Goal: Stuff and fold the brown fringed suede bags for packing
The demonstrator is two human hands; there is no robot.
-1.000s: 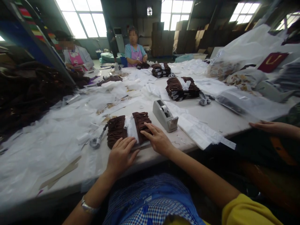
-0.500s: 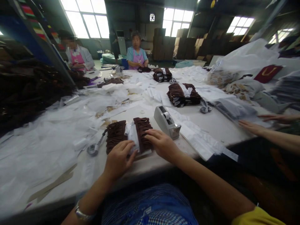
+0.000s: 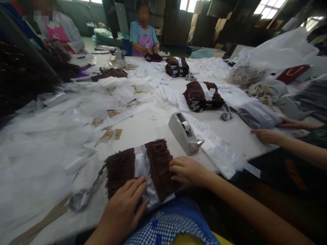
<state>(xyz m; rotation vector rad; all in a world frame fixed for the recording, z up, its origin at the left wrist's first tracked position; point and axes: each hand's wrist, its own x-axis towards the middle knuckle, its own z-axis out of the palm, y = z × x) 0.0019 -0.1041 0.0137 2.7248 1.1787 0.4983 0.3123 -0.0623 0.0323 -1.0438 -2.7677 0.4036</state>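
A folded bundle of dark brown fringed fabric (image 3: 159,160), wrapped with a clear and white band, lies at the table's near edge. My left hand (image 3: 126,204) rests on its near left part, fingers stretched across the fabric and band, thumb apart. Against the bundle's right edge lies my right hand (image 3: 190,172), its fingers slightly bent over the fringe and its thumb out of sight. From the bundle's left side a dark cord runs to a grey, plastic-looking piece (image 3: 79,200). Just beyond my right hand stands a grey tape dispenser (image 3: 182,132).
White plastic bags (image 3: 63,146) cover the table's left side. Further back sit banded brown bundles (image 3: 203,97). At right, a co-worker's hands (image 3: 268,136) touch a bagged grey item (image 3: 259,115). Two people work across the table. Flat white bags (image 3: 217,153) lie beside the dispenser.
The bundle has come nearer to my body, and both hands have moved with it. My view has tipped downward. The co-worker's hands at right have shifted on the bagged item.
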